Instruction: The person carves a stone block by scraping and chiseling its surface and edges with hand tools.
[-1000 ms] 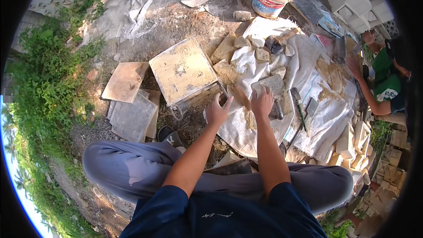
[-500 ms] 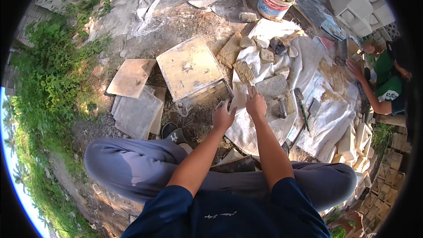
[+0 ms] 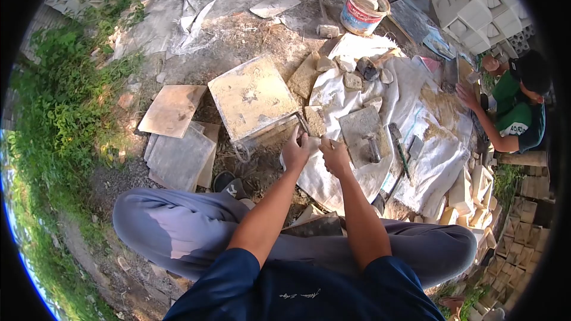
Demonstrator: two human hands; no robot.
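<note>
My right hand [image 3: 335, 158] is closed around the handle of a trowel, whose sandy, mortar-coloured blade [image 3: 315, 120] points away from me over the white sacking [image 3: 333, 184]. My left hand [image 3: 295, 153] is closed at the near end of a dark bar [image 3: 303, 123], and its exact grip is partly hidden. That bar runs along the right side of a square block [image 3: 253, 96] with a dusty yellowish top. The two hands are close together, left of a grey slab [image 3: 361, 128] on which a dark cylindrical object [image 3: 373, 150] lies.
Flat tiles [image 3: 181, 151] are stacked left of the block. Stone pieces [image 3: 353, 81], a hammer [image 3: 400, 150] and sand [image 3: 443, 107] lie on the sacking. Beyond stand a bucket [image 3: 364, 12] and a mallet [image 3: 328, 31]. A co-worker [image 3: 514, 104] sits at right. Plants [image 3: 65, 95] grow at left.
My right hand has drawn the trowel back towards me and slightly left. The left hand has shifted a little forward to the dark bar's end. At right, the co-worker shows more fully.
</note>
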